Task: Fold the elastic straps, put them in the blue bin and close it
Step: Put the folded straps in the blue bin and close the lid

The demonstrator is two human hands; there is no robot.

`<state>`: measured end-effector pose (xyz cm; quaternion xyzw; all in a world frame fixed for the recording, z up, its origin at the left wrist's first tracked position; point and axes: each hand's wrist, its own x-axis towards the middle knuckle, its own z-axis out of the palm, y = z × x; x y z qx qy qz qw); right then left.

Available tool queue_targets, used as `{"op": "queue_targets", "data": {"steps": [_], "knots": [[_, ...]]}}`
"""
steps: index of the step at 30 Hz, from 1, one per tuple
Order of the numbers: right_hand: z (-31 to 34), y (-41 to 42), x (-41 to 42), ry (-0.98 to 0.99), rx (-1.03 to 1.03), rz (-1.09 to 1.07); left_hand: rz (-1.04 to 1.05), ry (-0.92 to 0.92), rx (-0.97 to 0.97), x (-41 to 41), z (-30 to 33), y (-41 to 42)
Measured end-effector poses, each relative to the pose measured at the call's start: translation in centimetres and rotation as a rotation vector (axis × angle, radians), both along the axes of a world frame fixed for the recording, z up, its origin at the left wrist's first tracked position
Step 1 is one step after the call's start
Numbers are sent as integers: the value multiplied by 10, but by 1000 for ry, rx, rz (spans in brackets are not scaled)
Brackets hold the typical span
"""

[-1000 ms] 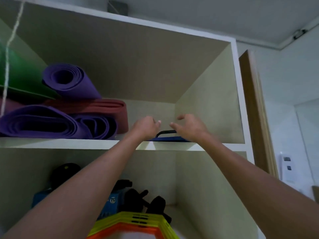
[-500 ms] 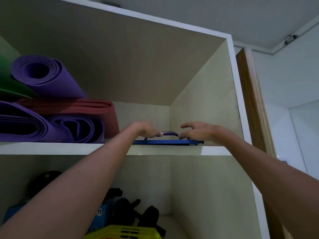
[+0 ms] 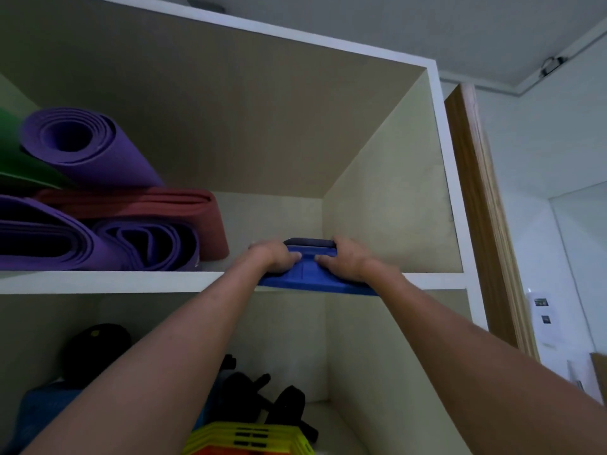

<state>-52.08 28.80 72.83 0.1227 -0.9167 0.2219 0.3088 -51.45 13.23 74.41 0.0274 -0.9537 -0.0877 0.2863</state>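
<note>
A blue bin (image 3: 308, 280) with a dark handle (image 3: 310, 242) on its lid sits on the upper shelf (image 3: 108, 281), its front edge sticking out past the shelf lip. My left hand (image 3: 274, 258) grips the lid's left side, fingers curled over it. My right hand (image 3: 345, 259) grips the right side the same way. Only the lid and front edge of the bin show; its body is hidden behind my hands. No elastic straps are in view.
Rolled purple mats (image 3: 82, 149), a red mat (image 3: 147, 205) and a green mat (image 3: 13, 165) fill the upper shelf's left. Below sit black dumbbells (image 3: 276, 402), a dark ball (image 3: 95, 349) and yellow-and-orange stacked crates (image 3: 249, 438). The cabinet's right wall (image 3: 394, 192) stands close beside the bin.
The bin has slid forward, out over the shelf edge. Both hands moved from its handle area to gripping the lid's sides. The camera tilted and came closer.
</note>
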Motion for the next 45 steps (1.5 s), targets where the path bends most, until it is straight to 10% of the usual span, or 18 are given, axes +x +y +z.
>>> {"op": "queue_targets", "data": {"steps": [8, 16, 30, 45], "knots": [[-50, -8, 13, 292, -273, 89, 5, 569, -48, 20, -52, -4], [-146, -35, 76, 543, -287, 152, -19, 731, 102, 101, -170, -19], [-540, -109, 181, -240, -81, 178, 189, -48, 74, 217, -559, -103], [-663, -141, 152, -680, 74, 133, 123, -377, 192, 186, -696, -142]]}}
